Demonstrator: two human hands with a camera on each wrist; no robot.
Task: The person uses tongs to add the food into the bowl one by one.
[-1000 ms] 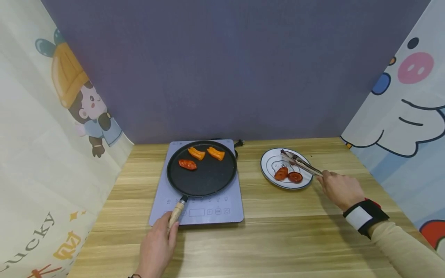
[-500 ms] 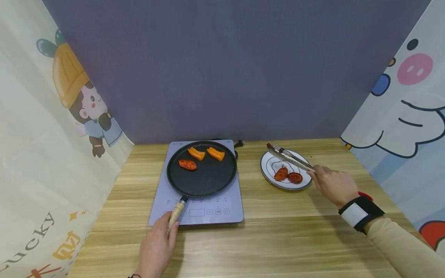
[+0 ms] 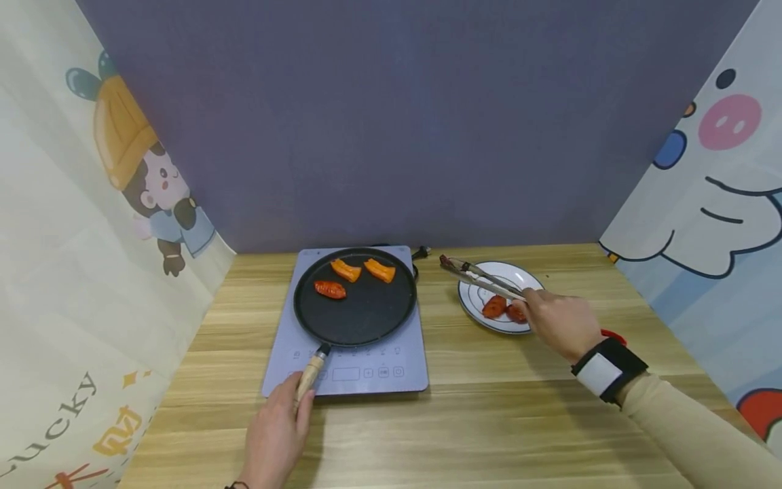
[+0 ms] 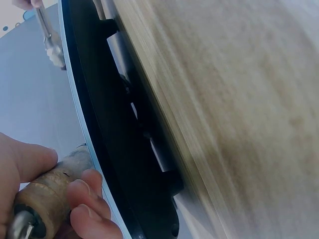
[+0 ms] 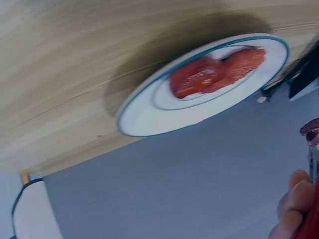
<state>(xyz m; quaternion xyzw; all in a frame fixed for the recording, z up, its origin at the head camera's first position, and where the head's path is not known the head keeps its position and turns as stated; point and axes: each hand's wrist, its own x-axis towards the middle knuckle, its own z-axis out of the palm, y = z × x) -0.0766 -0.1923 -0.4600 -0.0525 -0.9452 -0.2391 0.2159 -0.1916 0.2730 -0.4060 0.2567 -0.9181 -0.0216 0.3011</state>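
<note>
Your left hand (image 3: pixel 276 431) is curled round the wooden handle (image 3: pixel 310 377) on the near side of the pan (image 3: pixel 366 318). Your right hand (image 3: pixel 561 324), well to the right of the pan, is clamped on the tongs (image 3: pixel 485 280). They point leftward to the pan, with a small dark-red piece (image 5: pixel 311 129) at their tips; it sits right of the pan, in the gap just past the rim of the plate (image 3: pixel 527 273).

The pan rests on the hotplate (image 3: pixel 397 380), whose buttons show in front of the pan. Toward the far side of the pan lie two orange strips (image 3: pixel 345 270), side by side and apart; a reddish piece (image 3: pixel 330 290) lies nearer the pan's left edge. The plate, to the right of the pan, bears two red pieces (image 5: pixel 217 74); your right hand partly covers one of these in the head view. Behind and right of the pan, a black plug (image 3: pixel 421 252) lies on the worktop (image 3: pixel 458 421). A grey-blue wall (image 3: pixel 391 122) stands behind the pan.
</note>
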